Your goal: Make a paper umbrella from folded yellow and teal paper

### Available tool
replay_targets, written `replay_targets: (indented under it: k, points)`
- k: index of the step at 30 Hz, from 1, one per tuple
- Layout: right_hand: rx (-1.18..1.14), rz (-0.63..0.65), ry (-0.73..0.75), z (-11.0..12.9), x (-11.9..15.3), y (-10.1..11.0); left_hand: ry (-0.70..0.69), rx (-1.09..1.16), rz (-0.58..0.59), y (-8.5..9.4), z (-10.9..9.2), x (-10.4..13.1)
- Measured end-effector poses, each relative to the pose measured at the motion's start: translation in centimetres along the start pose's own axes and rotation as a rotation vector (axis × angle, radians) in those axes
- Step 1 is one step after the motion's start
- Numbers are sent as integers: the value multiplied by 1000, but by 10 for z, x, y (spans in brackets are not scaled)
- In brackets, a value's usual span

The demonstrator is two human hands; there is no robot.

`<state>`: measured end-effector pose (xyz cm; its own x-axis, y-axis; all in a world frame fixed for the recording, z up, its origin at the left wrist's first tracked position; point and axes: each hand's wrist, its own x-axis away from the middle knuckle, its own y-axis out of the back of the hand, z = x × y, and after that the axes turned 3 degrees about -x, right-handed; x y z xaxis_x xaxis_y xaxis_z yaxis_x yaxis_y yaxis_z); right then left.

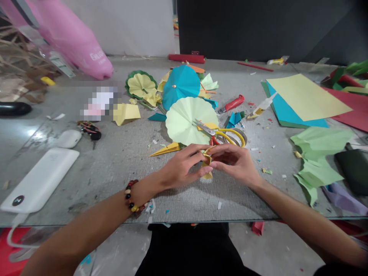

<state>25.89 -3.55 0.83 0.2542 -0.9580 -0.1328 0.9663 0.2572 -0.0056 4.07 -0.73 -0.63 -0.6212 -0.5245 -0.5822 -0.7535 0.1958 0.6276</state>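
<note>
Yellow paper [207, 175] in the pinch of left hand [185, 165] and right hand [238, 163] — partly hidden.

The left hand [184, 165] and right hand [240, 161] hide part of the yellow paper [207, 176] between them. Beyond them, a pale green disc [184, 119] covers the near edge of a blue one [182, 81]. Left of the hands, a flat item [99, 101] is blurred into squares; farther left, a black object [14, 109] and pink bag [77, 42] are cut off, as is red paper [353, 109] to their right.
</note>
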Motion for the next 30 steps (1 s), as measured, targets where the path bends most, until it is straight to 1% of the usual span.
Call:
replay_targets:
  k: [8,18,22,27,30]
  points:
    - [26,-21,-2,1,-1,-1,20,29,52,2,0,1]
    - [-8,-7,-5,-2,-1,1,14,5,59,3,-1,-1]
    - [11,-1,-5,-3,0,1,6,-5,43,2,1,0]
    - [136,3,20,-2,3,-1,-2,-23,10,0,1,2]
    - [164,8,29,-1,3,-2,3,-8,-8,0,0,2]
